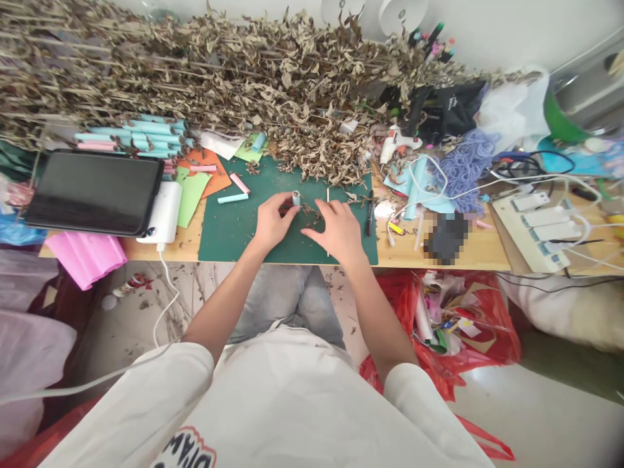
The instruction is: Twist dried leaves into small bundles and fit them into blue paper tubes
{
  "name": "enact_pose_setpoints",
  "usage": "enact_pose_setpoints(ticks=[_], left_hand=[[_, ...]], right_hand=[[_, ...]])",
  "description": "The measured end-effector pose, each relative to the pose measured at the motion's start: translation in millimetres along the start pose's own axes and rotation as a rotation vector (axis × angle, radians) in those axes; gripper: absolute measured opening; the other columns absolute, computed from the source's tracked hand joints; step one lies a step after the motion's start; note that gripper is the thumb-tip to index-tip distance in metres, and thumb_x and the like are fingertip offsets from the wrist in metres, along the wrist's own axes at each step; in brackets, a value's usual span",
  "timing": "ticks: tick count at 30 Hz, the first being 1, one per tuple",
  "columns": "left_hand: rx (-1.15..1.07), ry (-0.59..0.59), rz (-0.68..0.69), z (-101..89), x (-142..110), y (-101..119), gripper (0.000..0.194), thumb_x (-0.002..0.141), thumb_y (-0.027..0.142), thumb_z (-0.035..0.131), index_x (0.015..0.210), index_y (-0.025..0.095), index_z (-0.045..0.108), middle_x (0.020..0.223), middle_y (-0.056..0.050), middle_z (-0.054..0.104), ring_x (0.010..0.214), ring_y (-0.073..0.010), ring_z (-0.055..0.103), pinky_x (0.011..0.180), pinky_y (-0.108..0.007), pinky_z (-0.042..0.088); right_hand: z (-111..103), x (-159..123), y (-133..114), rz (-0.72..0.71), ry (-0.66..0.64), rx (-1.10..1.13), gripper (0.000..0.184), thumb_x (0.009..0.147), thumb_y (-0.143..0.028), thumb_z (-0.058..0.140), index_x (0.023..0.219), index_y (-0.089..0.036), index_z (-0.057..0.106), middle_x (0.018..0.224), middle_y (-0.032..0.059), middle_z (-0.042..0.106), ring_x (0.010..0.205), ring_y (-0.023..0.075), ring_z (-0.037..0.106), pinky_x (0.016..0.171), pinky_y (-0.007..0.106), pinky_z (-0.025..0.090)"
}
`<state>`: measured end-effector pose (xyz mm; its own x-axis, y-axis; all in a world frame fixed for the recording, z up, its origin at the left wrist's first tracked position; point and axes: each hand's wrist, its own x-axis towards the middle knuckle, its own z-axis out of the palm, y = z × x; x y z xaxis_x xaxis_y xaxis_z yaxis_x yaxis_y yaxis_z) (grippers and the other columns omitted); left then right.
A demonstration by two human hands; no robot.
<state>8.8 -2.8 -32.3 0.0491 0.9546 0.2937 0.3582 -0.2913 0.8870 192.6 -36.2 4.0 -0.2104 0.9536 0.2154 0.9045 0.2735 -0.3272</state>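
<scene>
My left hand (pixel 272 222) rests on the green cutting mat (pixel 229 227), fingers pinched round a small pale blue paper roll (pixel 296 197) held upright. My right hand (pixel 335 229) lies palm down on the mat, its fingers closed over a little heap of dried leaf crumbs (pixel 309 210). A thin white stick (pixel 327 195) runs along the mat and passes under the right hand. Whether the right fingers grip anything is hidden.
A big pile of dried leafy branches (pixel 219 71) fills the back of the table. Left: a dark tablet (pixel 95 193), white power bank (pixel 163 213), rolled paper tubes (pixel 146 133). Right: glue gun (pixel 397 143), black pen (pixel 370 214), cables, power strip (pixel 536 227). A red bag (pixel 453 325) of scraps is below.
</scene>
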Motion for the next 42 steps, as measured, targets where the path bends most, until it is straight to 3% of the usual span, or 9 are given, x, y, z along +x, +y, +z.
enact_pose_setpoints(ticks=[6,10,15,18,20,27,30,35,42], left_hand=[[0.007,-0.001,0.006,0.1,0,0,0.021,0.088,0.025,0.067,0.108,0.019,0.069,0.097,-0.006,0.073,0.084,-0.0169,0.069,0.073,-0.028,0.059],[0.012,-0.020,0.022,0.2,0,-2,0.021,0.087,0.024,0.068,0.107,0.019,0.070,0.097,-0.006,0.072,0.084,-0.0165,0.069,0.074,-0.028,0.059],[0.005,-0.054,0.048,0.6,0,-5,0.019,0.085,0.021,0.069,0.104,0.019,0.071,0.097,-0.006,0.073,0.082,-0.0157,0.068,0.074,-0.027,0.058],[0.007,-0.080,0.061,0.1,1,-5,0.019,0.085,0.022,0.070,0.104,0.019,0.071,0.096,-0.005,0.072,0.081,-0.0154,0.068,0.073,-0.026,0.057],[0.017,-0.091,0.063,-0.7,1,-3,0.018,0.085,0.023,0.069,0.103,0.020,0.071,0.095,-0.005,0.073,0.081,-0.0155,0.067,0.073,-0.026,0.057],[0.046,-0.087,0.079,-2.3,1,0,0.018,0.085,0.019,0.066,0.103,0.019,0.071,0.097,-0.005,0.073,0.079,-0.0148,0.067,0.075,-0.027,0.056],[0.041,-0.093,0.072,-1.7,1,-1,0.019,0.086,0.019,0.063,0.104,0.020,0.071,0.099,-0.005,0.073,0.080,-0.0149,0.067,0.074,-0.027,0.056],[0.046,-0.086,0.090,-1.3,1,-1,0.017,0.086,0.020,0.065,0.101,0.018,0.070,0.094,-0.005,0.073,0.079,-0.0149,0.066,0.072,-0.026,0.055],[0.060,-0.105,0.084,-2.5,1,-1,0.016,0.087,0.022,0.065,0.102,0.019,0.070,0.094,-0.005,0.072,0.078,-0.0150,0.066,0.073,-0.027,0.054]], right_hand=[[12,5,-7,0.030,-0.071,0.000,0.017,0.094,-0.026,0.058,0.106,-0.019,0.070,0.101,0.0108,0.065,0.089,0.0237,0.062,0.076,0.036,0.052],[13,11,-2,0.030,-0.040,0.150,0.019,0.094,-0.017,0.053,0.092,-0.020,0.072,0.094,0.0069,0.066,0.081,0.0186,0.062,0.076,0.032,0.051],[2,17,-5,0.062,0.221,0.472,0.014,0.093,-0.023,0.055,0.091,-0.020,0.069,0.090,0.0037,0.067,0.075,0.0143,0.061,0.069,0.028,0.053],[-2,23,-16,0.086,0.284,0.598,0.013,0.093,-0.028,0.057,0.101,-0.022,0.066,0.092,0.0028,0.068,0.078,0.0143,0.063,0.068,0.028,0.054],[-1,27,-22,0.093,0.279,0.628,0.016,0.092,-0.029,0.058,0.107,-0.023,0.063,0.092,0.0018,0.069,0.077,0.0139,0.063,0.069,0.028,0.055],[11,26,-24,-0.021,0.213,0.465,0.014,0.095,-0.031,0.056,0.093,-0.023,0.067,0.101,0.0050,0.064,0.091,0.0166,0.063,0.079,0.031,0.055],[11,22,-23,-0.001,0.218,0.456,0.015,0.093,-0.031,0.058,0.105,-0.024,0.066,0.110,0.0071,0.062,0.096,0.0180,0.062,0.077,0.032,0.056],[12,26,-22,0.061,0.169,0.556,0.049,0.090,-0.032,0.063,0.137,-0.027,0.049,0.110,0.0051,0.065,0.081,0.0136,0.060,0.067,0.027,0.056],[10,31,-25,0.050,0.209,0.588,0.017,0.094,-0.030,0.056,0.100,-0.022,0.069,0.097,0.0042,0.067,0.081,0.0144,0.063,0.069,0.028,0.055]])
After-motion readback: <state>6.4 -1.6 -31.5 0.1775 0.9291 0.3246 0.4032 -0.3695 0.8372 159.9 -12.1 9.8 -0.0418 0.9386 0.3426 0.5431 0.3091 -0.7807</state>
